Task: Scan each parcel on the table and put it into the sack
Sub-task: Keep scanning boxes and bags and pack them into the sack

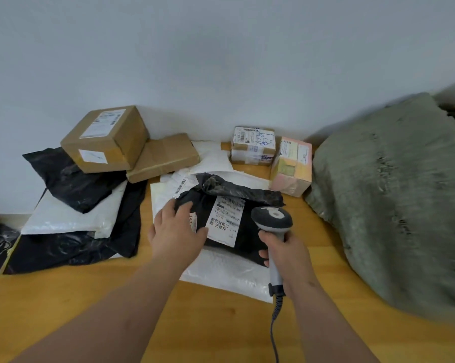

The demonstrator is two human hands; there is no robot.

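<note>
Here the left hand (174, 229) lies flat, fingers straight and spread, pressing on the near-left part of a black poly parcel (236, 205). That parcel's white shipping label (225, 221) faces up just to the right of the fingertips. The right hand (286, 254) is curled round the grey handle of a barcode scanner (272, 221), whose dark head sits above the parcel's right side, just beside the label. The scanner's coiled cable (274, 334) trails down from below the right hand toward the near edge of the picture.

Beneath the black parcel, under both hands, lies a white bubble mailer (229, 279) resting on the wooden desk (90, 305). Beyond the left hand, toward the wall, stands a large cardboard box (105, 138) leaning over a flatter brown box (163, 157). To the left of the left hand, black poly bags (71, 179) and another white mailer (71, 218) lie overlapped in a pile. Beyond the right hand sit a small taped box (253, 145) with blue handwriting and, touching it on its right, a pale pink box (291, 166). Well to the right of the right hand, the bulging grey-green sack (394, 200) rests on the desk against the wall; its opening cannot be made out.
</note>
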